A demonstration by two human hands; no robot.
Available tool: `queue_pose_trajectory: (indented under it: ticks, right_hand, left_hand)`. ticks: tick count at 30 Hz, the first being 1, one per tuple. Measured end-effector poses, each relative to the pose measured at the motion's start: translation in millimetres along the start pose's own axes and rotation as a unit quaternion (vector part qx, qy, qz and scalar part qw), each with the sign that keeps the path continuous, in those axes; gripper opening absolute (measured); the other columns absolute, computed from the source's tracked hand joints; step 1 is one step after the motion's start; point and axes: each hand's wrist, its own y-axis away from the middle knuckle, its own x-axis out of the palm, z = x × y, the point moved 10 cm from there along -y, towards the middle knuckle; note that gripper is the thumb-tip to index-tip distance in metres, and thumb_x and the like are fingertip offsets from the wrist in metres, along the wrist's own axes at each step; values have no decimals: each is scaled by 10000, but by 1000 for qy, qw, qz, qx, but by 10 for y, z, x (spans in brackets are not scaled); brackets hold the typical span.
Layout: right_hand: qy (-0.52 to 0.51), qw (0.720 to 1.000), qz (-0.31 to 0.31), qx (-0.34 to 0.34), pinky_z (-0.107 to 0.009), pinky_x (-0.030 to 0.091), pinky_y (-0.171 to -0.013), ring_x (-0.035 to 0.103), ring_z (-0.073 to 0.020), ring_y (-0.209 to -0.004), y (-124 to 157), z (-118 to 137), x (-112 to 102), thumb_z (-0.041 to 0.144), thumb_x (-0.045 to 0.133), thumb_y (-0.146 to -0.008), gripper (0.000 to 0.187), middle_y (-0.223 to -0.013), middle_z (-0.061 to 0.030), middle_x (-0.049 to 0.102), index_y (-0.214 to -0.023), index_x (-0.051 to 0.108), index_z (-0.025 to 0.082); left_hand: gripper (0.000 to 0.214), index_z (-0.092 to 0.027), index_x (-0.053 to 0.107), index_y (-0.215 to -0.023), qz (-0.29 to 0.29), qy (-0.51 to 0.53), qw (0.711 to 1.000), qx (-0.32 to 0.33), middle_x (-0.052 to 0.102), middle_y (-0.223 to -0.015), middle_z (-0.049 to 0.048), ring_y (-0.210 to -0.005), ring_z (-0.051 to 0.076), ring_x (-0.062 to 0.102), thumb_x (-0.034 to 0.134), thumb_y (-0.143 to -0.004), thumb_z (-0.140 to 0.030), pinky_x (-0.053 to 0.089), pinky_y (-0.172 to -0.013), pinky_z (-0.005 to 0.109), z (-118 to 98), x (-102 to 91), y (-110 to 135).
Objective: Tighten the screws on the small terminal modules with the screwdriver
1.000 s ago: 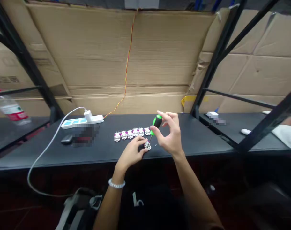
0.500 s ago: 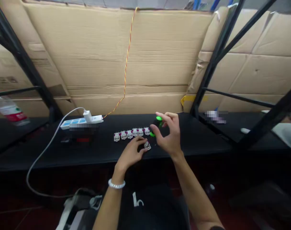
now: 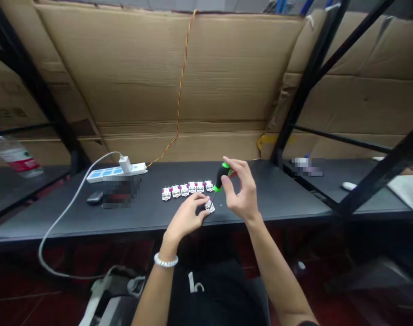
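Observation:
My right hand [image 3: 242, 188] pinches a screwdriver [image 3: 221, 175] by its black-and-green handle between thumb and fingers. Its shaft slants down to the left, with the tip at a small white-and-purple part [image 3: 209, 206] on the black table. With thumb and fingertips, my left hand [image 3: 189, 213] grips this part from the left. Just behind, several similar white-and-purple parts [image 3: 184, 190] stand in a row, thin prongs pointing up. I cannot make out the screw or the exact kind of part.
A white power strip [image 3: 136, 169] with a plugged-in charger and white cable lies at the back left. Beside it are dark, partly blurred items. A bottle [image 3: 21, 160] stands far left. Black metal frame bars [image 3: 296, 106] flank the table; cardboard [image 3: 227, 68] stands behind.
The screwdriver handle has turned more upright, and its shaft now shows, reaching down to the part. My right fingers have shifted slightly on the handle. My left hand stays almost still.

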Motion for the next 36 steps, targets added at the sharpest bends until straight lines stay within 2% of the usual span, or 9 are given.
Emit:
queue_pose_trajectory:
  ticks: [3, 6, 8, 13, 18, 23, 28, 33, 36]
  right_hand:
    - [-33, 999, 31, -3, -446, 598, -955, 674, -272, -1153, -2, 19, 53, 247, 469, -1079, 444, -1303, -120, 693, -1502, 606, 254]
    - [-5, 1000, 6, 2, -400, 606, -842, 661, -271, -1104, 0, 17, 6, 314, 635, -1019, 422, -1249, -124, 662, -1435, 660, 246]
    - [13, 1000, -6, 12, -392, 604, -817, 657, -258, -1049, 7, -6, -12, 298, 669, -999, 427, -1211, -117, 661, -1423, 666, 242]
    - [-39, 998, 29, 34, -472, 591, -1018, 669, -273, -1208, 28, -73, 72, 235, 484, -1075, 487, -1356, -115, 683, -1555, 544, 281]
    - [35, 999, -20, 34, -425, 627, -848, 648, -269, -1074, 21, -72, -35, 318, 733, -963, 468, -1230, -112, 580, -1426, 681, 280]
    - [-3, 1000, 20, 16, -479, 600, -985, 642, -277, -1185, 2, -27, 42, 211, 528, -1044, 496, -1322, -127, 632, -1531, 586, 280]
    - [22, 999, -17, 27, -433, 624, -845, 650, -281, -1099, 5, -41, -17, 302, 724, -955, 468, -1227, -119, 623, -1417, 663, 267]
    - [1, 999, 13, 30, -482, 610, -956, 664, -280, -1134, 2, -66, 26, 248, 540, -1040, 452, -1297, -134, 678, -1489, 602, 254]
    - [7, 999, 6, 32, -464, 625, -900, 658, -291, -1145, 3, -74, 11, 303, 614, -1015, 476, -1305, -138, 653, -1489, 609, 261]
  left_hand:
    - [307, -239, 792, -1252, -5, -2, 1000, 2, 723, -1328, 85, -1246, 284, 704, 744, -951, -202, 550, -1170, 444, 2, -7, -1]
    - [327, -236, 784, -1270, -4, 0, 1000, 4, 718, -1339, 86, -1253, 282, 698, 737, -949, -190, 546, -1176, 454, 0, -7, 0]
    - [320, -233, 787, -1263, -1, 2, 1000, 2, 718, -1339, 90, -1254, 284, 694, 732, -951, -186, 541, -1180, 461, -7, -6, 1]
    - [298, -222, 794, -1249, 2, 6, 1000, -5, 718, -1340, 99, -1258, 294, 693, 719, -962, -197, 541, -1177, 464, -25, -14, 2]
    - [310, -223, 787, -1260, 3, 7, 1000, -3, 719, -1332, 96, -1259, 291, 689, 730, -957, -198, 536, -1179, 469, -11, -9, 6]
    - [302, -229, 786, -1259, 1, 5, 1000, -4, 716, -1344, 94, -1266, 287, 687, 730, -962, -212, 530, -1185, 458, 5, -6, 7]
    - [295, -232, 787, -1243, 4, 1, 1000, -2, 713, -1347, 90, -1273, 286, 683, 733, -956, -193, 532, -1180, 454, -11, -5, 1]
    - [276, -232, 788, -1234, 4, 5, 1000, -2, 714, -1339, 90, -1256, 282, 688, 718, -967, -209, 538, -1171, 449, -16, -12, 1]
    - [290, -229, 790, -1232, 6, 2, 1000, -3, 716, -1338, 90, -1260, 286, 689, 721, -953, -190, 536, -1174, 456, -21, -13, -1]
